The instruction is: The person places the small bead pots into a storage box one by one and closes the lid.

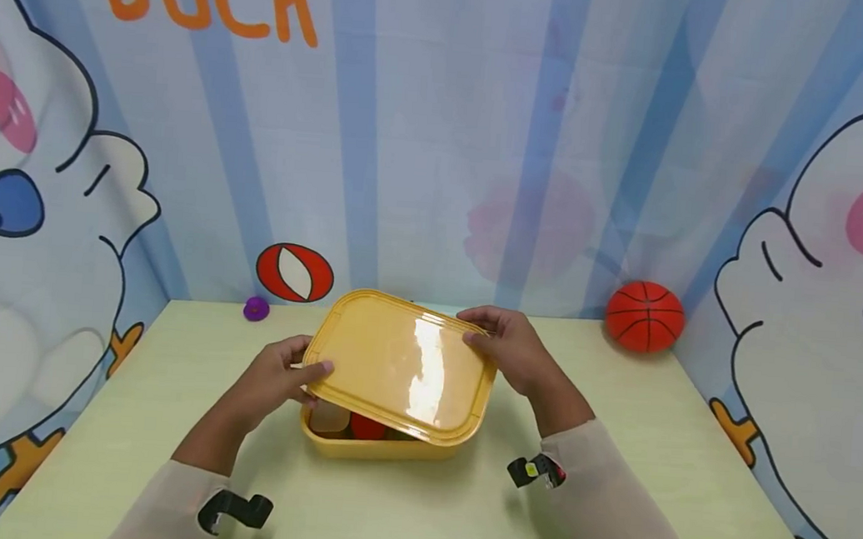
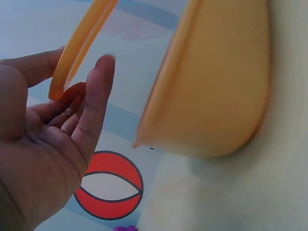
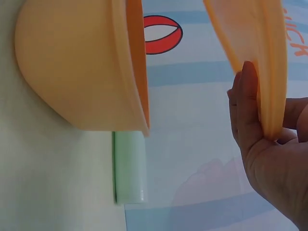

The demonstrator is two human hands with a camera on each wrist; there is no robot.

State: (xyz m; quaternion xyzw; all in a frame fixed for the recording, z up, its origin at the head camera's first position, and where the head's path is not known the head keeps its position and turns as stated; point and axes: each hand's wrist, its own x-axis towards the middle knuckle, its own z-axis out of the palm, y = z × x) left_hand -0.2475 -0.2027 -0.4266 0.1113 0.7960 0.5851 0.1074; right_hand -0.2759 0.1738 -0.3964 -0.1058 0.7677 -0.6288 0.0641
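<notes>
A glossy yellow lid (image 1: 387, 362) is held tilted above a yellow plastic box (image 1: 389, 450). My left hand (image 1: 273, 379) pinches the lid's left edge, thumb on top and fingers underneath. At the far right corner, my right hand (image 1: 508, 350) grips the lid the same way. Both wrist views show a gap between the lid (image 2: 72, 53) and the box (image 3: 79, 67). Inside the box, a red item (image 1: 367, 427) and a pale tan item (image 1: 329, 419) show below the lid's front edge; the lid hides the rest.
An orange-red basketball (image 1: 644, 317) sits at the table's back right corner. A small purple object (image 1: 256, 308) lies at the back left. Behind the box, a pale green cylinder (image 3: 130, 168) appears in the right wrist view. A printed curtain (image 1: 441, 136) borders the table (image 1: 354, 515).
</notes>
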